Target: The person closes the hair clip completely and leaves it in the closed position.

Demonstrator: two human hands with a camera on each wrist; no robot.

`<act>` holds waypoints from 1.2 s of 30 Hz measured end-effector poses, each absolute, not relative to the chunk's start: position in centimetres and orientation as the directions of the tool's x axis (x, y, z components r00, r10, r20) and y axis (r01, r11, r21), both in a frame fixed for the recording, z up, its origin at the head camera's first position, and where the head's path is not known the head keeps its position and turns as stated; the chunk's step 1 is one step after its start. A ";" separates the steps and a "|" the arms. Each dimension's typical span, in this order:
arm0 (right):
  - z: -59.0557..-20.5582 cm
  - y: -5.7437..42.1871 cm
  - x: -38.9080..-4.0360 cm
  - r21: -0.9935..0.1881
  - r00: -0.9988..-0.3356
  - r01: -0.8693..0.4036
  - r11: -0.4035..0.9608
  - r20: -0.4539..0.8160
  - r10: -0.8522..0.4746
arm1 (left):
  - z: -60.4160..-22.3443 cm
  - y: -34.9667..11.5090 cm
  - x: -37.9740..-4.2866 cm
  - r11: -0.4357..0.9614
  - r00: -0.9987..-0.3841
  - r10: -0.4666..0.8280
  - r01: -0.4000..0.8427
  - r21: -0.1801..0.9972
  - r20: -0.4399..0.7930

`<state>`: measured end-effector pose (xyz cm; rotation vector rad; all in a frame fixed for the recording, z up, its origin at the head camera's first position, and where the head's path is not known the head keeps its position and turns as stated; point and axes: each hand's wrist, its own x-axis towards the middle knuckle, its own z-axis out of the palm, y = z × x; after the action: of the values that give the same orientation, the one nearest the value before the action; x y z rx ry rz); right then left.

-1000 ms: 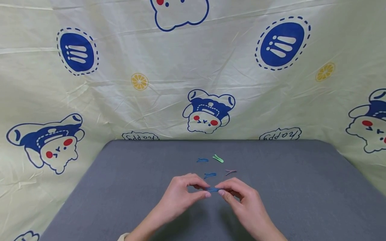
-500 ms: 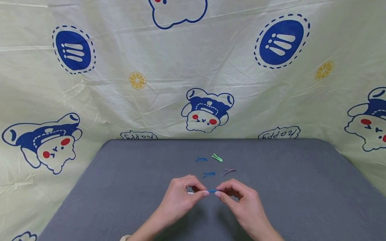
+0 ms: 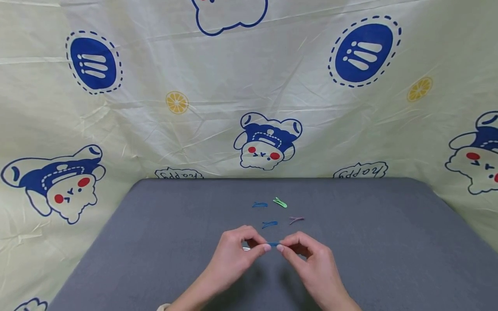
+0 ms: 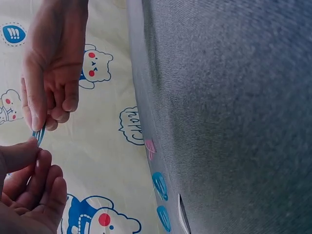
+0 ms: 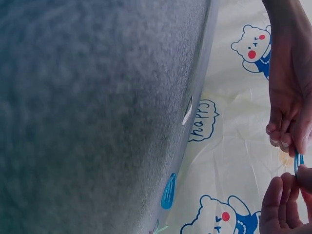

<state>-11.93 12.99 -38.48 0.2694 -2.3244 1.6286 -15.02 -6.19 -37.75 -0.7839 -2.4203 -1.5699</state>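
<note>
Between my two hands, above the table, is a blue snap hair clip (image 3: 274, 244). Thumb and index finger of my left hand (image 3: 236, 255) pinch its left end, while those of my right hand (image 3: 313, 261) pinch the right end. Only its middle shows between the fingertips; in the left wrist view the clip (image 4: 39, 135) looks slim and slightly bent. Whether it is snapped closed I cannot tell. A white hair clip (image 3: 246, 249) lies on the table, mostly hidden behind my left hand.
Beyond my hands on the grey table (image 3: 175, 242) lie a blue clip (image 3: 269, 224), another blue clip (image 3: 260, 204), a green clip (image 3: 280, 202) and a pinkish-purple clip (image 3: 297, 220), with their parts spread apart. A patterned cloth (image 3: 218, 142) hangs behind the table.
My left thumb and index finger, parted one second ago, now meet on the clip's end. The held clip looks thinner. The white clip has come into view behind my left hand.
</note>
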 end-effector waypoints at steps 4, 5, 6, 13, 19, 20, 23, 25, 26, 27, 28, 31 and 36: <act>-38.4 13.4 -12.1 -0.887 -0.938 -0.326 0.328 0.348 0.007 | -37.8 -6.2 -15.2 0.316 -0.859 0.353 0.483 0.817 0.372; -38.3 13.4 -12.1 -0.887 -0.937 -0.328 0.326 0.349 0.008 | -37.8 -6.3 -15.2 0.316 -0.861 0.358 0.477 0.820 0.362; -38.3 13.5 -12.1 -0.889 -0.936 -0.331 0.317 0.351 0.009 | -37.8 -6.3 -15.2 0.317 -0.864 0.364 0.467 0.825 0.348; -38.6 13.5 -12.3 -0.908 -0.928 -0.363 0.210 0.372 -0.001 | -38.0 -6.4 -15.5 0.268 -0.886 0.397 0.361 0.893 0.239; -38.7 13.5 -12.4 -0.919 -0.931 -0.361 0.160 0.364 -0.012 | -37.9 -6.5 -15.6 0.178 -0.894 0.412 0.269 0.947 0.177; -38.7 13.5 -12.4 -0.921 -0.933 -0.357 0.156 0.360 -0.014 | -37.9 -6.5 -15.6 0.172 -0.896 0.409 0.261 0.950 0.172; -38.6 13.6 -12.4 -0.926 -0.939 -0.341 0.160 0.343 -0.017 | -38.0 -6.5 -15.7 0.174 -0.901 0.397 0.261 0.950 0.175; -38.5 13.6 -12.4 -0.930 -0.944 -0.326 0.171 0.329 -0.015 | -38.0 -6.5 -15.8 0.186 -0.902 0.390 0.274 0.943 0.185; -38.5 13.6 -12.4 -0.931 -0.947 -0.317 0.181 0.320 -0.013 | -38.0 -6.6 -15.8 0.196 -0.902 0.387 0.281 0.939 0.190; -38.5 13.6 -12.3 -0.933 -0.951 -0.307 0.190 0.311 -0.011 | -38.0 -6.6 -15.8 0.207 -0.902 0.385 0.292 0.934 0.197; -38.5 13.6 -12.3 -0.934 -0.953 -0.298 0.197 0.302 -0.010 | -38.0 -6.6 -15.8 0.217 -0.900 0.383 0.306 0.927 0.207; -38.4 13.6 -12.3 -0.936 -0.961 -0.270 0.224 0.277 -0.003 | -38.0 -6.6 -15.8 0.255 -0.894 0.378 0.348 0.902 0.239; -38.4 13.6 -12.3 -0.933 -0.963 -0.266 0.243 0.269 -0.023 | -38.3 -6.5 -15.9 0.322 -0.876 0.374 0.432 0.843 0.306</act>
<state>-12.33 13.58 -38.39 0.2735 -2.3116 1.7983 -15.87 -6.54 -38.30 -0.7655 -2.5089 -1.6273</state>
